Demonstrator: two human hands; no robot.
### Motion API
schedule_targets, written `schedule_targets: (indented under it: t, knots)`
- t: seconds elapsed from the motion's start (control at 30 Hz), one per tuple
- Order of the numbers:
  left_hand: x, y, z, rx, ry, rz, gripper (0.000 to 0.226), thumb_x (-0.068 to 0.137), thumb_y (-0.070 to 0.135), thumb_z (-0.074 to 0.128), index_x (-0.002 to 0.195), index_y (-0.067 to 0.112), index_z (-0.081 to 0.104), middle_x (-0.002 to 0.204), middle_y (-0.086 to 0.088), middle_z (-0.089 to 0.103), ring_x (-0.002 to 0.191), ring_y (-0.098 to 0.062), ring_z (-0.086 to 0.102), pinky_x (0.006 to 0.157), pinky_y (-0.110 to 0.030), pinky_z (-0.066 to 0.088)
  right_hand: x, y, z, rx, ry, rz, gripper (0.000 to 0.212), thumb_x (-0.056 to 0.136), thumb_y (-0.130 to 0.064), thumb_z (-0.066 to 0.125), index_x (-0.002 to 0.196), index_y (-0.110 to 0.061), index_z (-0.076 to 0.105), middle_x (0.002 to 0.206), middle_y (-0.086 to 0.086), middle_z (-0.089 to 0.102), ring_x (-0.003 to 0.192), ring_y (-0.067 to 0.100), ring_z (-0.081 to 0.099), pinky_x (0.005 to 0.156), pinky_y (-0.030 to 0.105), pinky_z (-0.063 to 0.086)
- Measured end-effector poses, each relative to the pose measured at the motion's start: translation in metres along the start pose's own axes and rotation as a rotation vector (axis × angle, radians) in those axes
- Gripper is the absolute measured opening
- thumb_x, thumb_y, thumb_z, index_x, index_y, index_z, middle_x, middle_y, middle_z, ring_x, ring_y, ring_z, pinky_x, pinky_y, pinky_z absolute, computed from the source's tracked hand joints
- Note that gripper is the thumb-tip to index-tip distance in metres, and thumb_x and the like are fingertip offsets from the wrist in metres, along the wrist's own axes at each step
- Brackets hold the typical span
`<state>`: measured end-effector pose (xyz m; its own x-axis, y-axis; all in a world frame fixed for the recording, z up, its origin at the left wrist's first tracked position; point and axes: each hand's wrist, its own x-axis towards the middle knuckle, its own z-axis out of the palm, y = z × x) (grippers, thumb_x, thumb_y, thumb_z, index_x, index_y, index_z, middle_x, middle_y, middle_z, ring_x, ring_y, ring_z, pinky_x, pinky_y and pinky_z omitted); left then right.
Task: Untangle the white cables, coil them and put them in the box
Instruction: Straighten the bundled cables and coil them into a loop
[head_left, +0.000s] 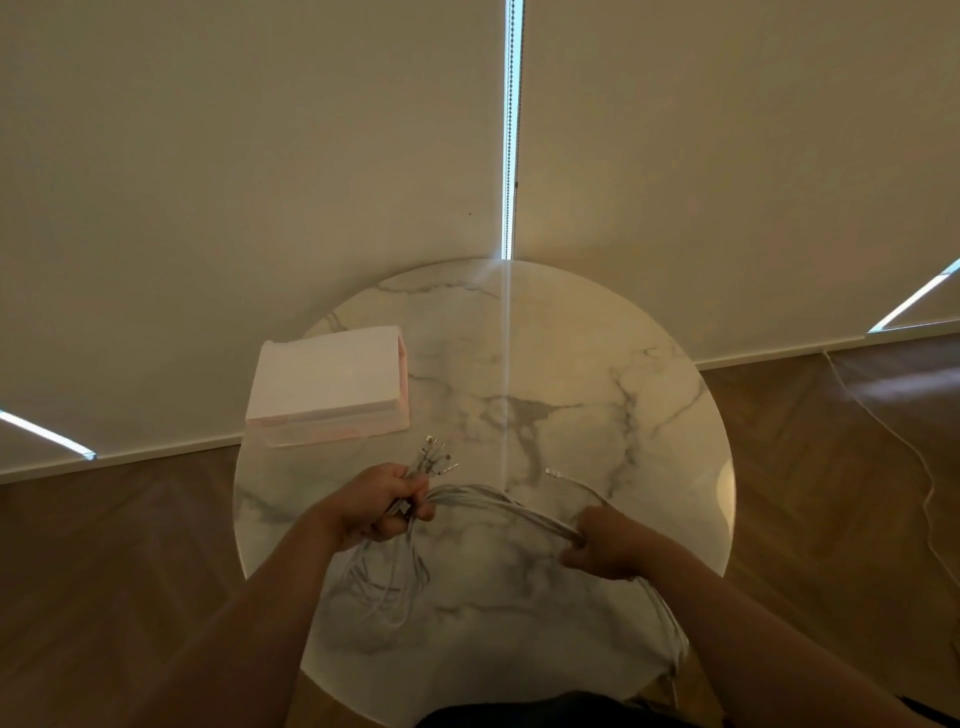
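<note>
Home room, round marble table (571, 364), wood floor (831, 467), roller blinds (260, 156)

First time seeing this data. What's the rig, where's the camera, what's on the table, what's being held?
There is no robot here: a person works with bare hands. The single picture comes from a wide-angle camera worn on the person's head, looking forward and down. That is why the arms enter from the bottom and straight lines bend.

The surface is a round marble table. At its far left stands a pale box, where the cables should end up.

The left hand grips a bundle of white cables just behind their plug ends, which fan out toward the box. The right hand grips the same bundle further along, and beyond it the cables trail off the table's near right edge. More loops lie below the left hand. Nothing looks neatly coiled yet.
</note>
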<state>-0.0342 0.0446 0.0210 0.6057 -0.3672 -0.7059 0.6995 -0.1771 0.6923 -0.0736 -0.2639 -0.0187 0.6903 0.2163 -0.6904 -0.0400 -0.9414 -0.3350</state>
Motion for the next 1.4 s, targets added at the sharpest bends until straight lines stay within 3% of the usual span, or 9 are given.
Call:
schedule_targets:
  t: [0.2, 0.37, 0.53, 0.67, 0.83, 1.0, 1.13, 1.23, 1.4]
  knots:
    - [-0.012, 0.013, -0.039, -0.14, 0.111, 0.081, 0.034, 0.104, 0.019, 0.034, 0.072, 0.009, 0.043, 0.066, -0.011, 0.046, 0.037, 0.0, 0.015, 0.038, -0.007, 0.014, -0.002, 0.02, -0.012, -0.02, -0.057, 0.126, 0.039, 0.083, -0.045, 0.061, 0.102, -0.011, 0.061, 0.094, 0.006, 0.064, 0.093, 0.026, 0.066, 0.073, 0.034, 0.05]
    - [-0.01, 0.014, -0.054, -0.159, 0.141, 0.071, 0.033, 0.104, 0.02, 0.035, 0.074, 0.01, 0.042, 0.065, -0.009, 0.046, 0.039, 0.0, 0.015, 0.038, -0.008, 0.013, -0.004, 0.014, -0.027, 0.044, -0.236, 0.163, 0.036, 0.085, -0.035, 0.067, 0.064, -0.011, 0.052, 0.048, 0.001, 0.055, 0.04, 0.018, 0.053, 0.056, 0.034, 0.049]
    - [-0.015, 0.015, -0.069, -0.139, 0.205, 0.074, 0.033, 0.104, 0.022, 0.034, 0.074, 0.012, 0.043, 0.066, -0.01, 0.047, 0.037, -0.002, 0.015, 0.038, -0.009, 0.012, -0.005, 0.009, -0.023, 0.122, -0.345, 0.246, 0.035, 0.087, -0.032, 0.067, 0.068, -0.006, 0.055, 0.057, 0.007, 0.054, 0.042, 0.02, 0.054, 0.046, 0.031, 0.05]
    - [-0.009, 0.015, -0.067, -0.112, 0.284, 0.074, 0.033, 0.105, 0.023, 0.035, 0.075, 0.012, 0.044, 0.067, -0.009, 0.051, 0.036, -0.004, 0.015, 0.038, -0.011, 0.011, 0.0, 0.013, -0.02, -0.023, -0.136, 0.24, 0.041, 0.092, -0.044, 0.058, 0.105, -0.006, 0.056, 0.1, 0.012, 0.064, 0.075, 0.028, 0.069, 0.071, 0.037, 0.057]
    - [-0.006, 0.013, -0.054, 0.051, 0.265, 0.002, 0.032, 0.105, 0.022, 0.037, 0.077, 0.011, 0.046, 0.071, -0.011, 0.056, 0.038, -0.006, 0.018, 0.04, -0.012, 0.011, -0.014, 0.015, -0.028, 0.158, -0.447, 0.393, 0.034, 0.099, -0.036, 0.05, 0.074, -0.013, 0.049, 0.057, 0.001, 0.041, 0.043, 0.013, 0.036, 0.05, 0.027, 0.037]
    - [0.005, 0.007, -0.035, 0.233, 0.258, -0.125, 0.029, 0.104, 0.025, 0.042, 0.085, 0.006, 0.052, 0.063, -0.006, 0.043, 0.037, -0.009, 0.023, 0.04, -0.016, 0.015, -0.009, 0.028, -0.017, -0.061, -0.468, 0.402, 0.043, 0.091, -0.046, 0.063, 0.103, -0.005, 0.06, 0.11, 0.014, 0.066, 0.083, 0.021, 0.064, 0.085, 0.036, 0.052]
    - [0.016, 0.015, -0.017, 0.581, 0.458, -0.015, 0.031, 0.101, 0.028, 0.044, 0.081, 0.009, 0.059, 0.062, -0.01, 0.047, 0.045, -0.016, 0.036, 0.042, -0.021, 0.027, 0.005, 0.016, 0.001, -0.338, -0.065, 0.209, 0.099, 0.072, -0.064, 0.072, 0.146, -0.013, 0.031, 0.148, 0.012, 0.037, 0.133, 0.031, 0.039, 0.106, 0.039, 0.035]
    - [0.007, 0.029, -0.002, 0.597, 0.473, 0.126, 0.039, 0.101, 0.031, 0.045, 0.075, 0.011, 0.064, 0.067, -0.01, 0.063, 0.046, -0.013, 0.042, 0.047, -0.026, 0.031, 0.021, -0.01, 0.006, -0.292, 0.147, 0.099, 0.102, 0.07, -0.066, 0.069, 0.147, -0.016, 0.025, 0.147, 0.009, 0.034, 0.132, 0.033, 0.038, 0.104, 0.042, 0.038]
    - [-0.02, 0.063, 0.036, 0.268, 0.193, 0.204, 0.034, 0.104, 0.03, 0.041, 0.075, 0.012, 0.048, 0.055, 0.001, 0.037, 0.042, -0.008, 0.026, 0.039, -0.02, 0.019, 0.037, -0.076, 0.0, -0.09, 0.101, -0.327, 0.096, 0.083, -0.035, 0.066, 0.156, -0.017, 0.006, 0.163, 0.006, 0.006, 0.15, 0.027, 0.006, 0.121, 0.039, 0.016]
